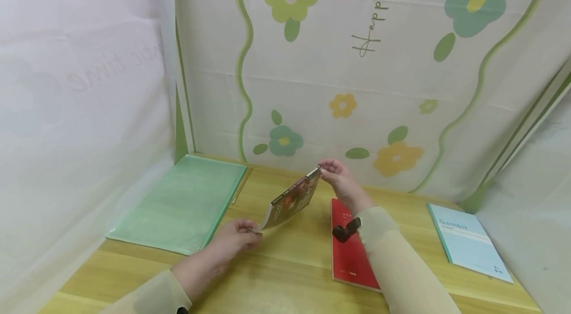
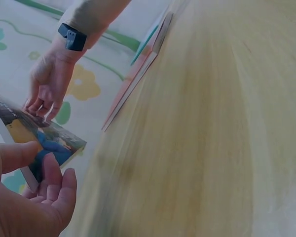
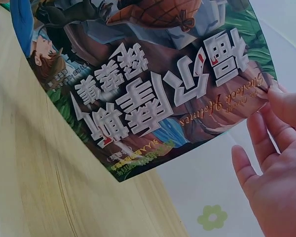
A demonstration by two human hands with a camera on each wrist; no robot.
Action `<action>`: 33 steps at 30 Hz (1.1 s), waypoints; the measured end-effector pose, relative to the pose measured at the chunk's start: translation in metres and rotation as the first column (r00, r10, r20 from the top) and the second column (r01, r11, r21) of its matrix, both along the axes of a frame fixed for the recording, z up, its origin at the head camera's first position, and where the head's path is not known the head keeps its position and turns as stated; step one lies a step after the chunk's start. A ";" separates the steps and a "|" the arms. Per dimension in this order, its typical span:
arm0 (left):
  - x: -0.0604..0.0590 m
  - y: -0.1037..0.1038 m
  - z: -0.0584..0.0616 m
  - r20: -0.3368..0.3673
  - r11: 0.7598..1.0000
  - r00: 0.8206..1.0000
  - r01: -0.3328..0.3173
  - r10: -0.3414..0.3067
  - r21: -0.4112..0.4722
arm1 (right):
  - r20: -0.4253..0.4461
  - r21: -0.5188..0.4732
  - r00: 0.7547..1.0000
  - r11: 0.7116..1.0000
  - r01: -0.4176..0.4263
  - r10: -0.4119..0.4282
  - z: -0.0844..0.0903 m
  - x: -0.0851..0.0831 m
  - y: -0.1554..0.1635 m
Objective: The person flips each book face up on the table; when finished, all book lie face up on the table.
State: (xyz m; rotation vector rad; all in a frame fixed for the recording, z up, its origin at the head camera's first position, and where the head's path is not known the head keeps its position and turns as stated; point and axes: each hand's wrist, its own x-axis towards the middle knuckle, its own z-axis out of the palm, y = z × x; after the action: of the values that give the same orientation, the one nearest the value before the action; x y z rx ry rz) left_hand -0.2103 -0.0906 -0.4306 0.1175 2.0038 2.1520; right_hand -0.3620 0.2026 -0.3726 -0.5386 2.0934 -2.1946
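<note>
- White cloth backdrop [image 1: 312, 71] printed with flowers and green wavy lines, filling the upper frame; pale wood-grain table [image 1: 285, 279] across the lower part.
- Illustrated book [image 1: 294, 200] at centre of the head frame, held up off the table, tilted. Long axis slants from lower left to upper right; dark spine along its upper edge.
- Right wrist view: colourful cover toward the lens, title lettering upside down, "Sherlock Holmes" legible; long axis runs from the lower right up out of the frame's top.
- Left hand [image 1: 234, 240], lower centre: thumb and fingers pinch the book's lower-left end.
- Right hand [image 1: 341, 180], just right of centre: thumb and fingertips grip the upper-right end, near a corner. Black band [image 1: 352, 229] at that wrist.
- Red book [image 1: 345, 259] flat at lower right of centre, partly covered by the right forearm; long axis roughly up and down the frame.
- Pale blue book [image 1: 470, 244] marked "Gambit", lower right, leaning toward the lower right corner.
- Green translucent folder [image 1: 178, 205], left; thin stick-like item [image 1: 241, 186] just beside its right edge.
</note>
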 end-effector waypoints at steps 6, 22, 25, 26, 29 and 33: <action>-0.001 0.001 -0.007 -0.024 0.999 0.999 0.047 -0.048 -0.007 | -0.014 0.038 1.000 0.999 0.005 -0.005 0.001 -0.003 0.001; 0.003 0.005 -0.005 -0.094 0.987 0.983 0.162 -0.161 0.000 | 0.066 0.105 0.996 0.993 0.048 -0.055 0.007 -0.002 0.003; 0.002 0.005 -0.006 -0.096 0.987 0.982 0.161 -0.161 -0.008 | 0.097 0.098 0.994 0.994 0.047 -0.056 0.008 0.001 0.001; 0.002 0.005 -0.007 -0.096 0.987 0.982 0.159 -0.160 -0.020 | 0.104 0.097 0.993 0.994 0.049 -0.059 0.008 0.001 0.001; 0.002 0.006 -0.007 -0.105 0.986 0.982 0.151 -0.158 -0.067 | 0.112 0.117 0.991 0.991 0.061 -0.074 0.007 0.002 -0.001; 0.003 0.008 -0.007 -0.114 0.981 0.980 0.152 -0.166 -0.120 | 0.112 0.154 0.990 0.986 0.071 -0.089 0.004 0.001 -0.003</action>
State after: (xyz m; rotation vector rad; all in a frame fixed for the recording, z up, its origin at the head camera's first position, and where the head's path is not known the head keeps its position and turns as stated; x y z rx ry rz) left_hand -0.2076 -0.0829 -0.4375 0.3892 2.0970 1.9748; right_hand -0.3611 0.1991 -0.3686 -0.3099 2.2286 -2.0310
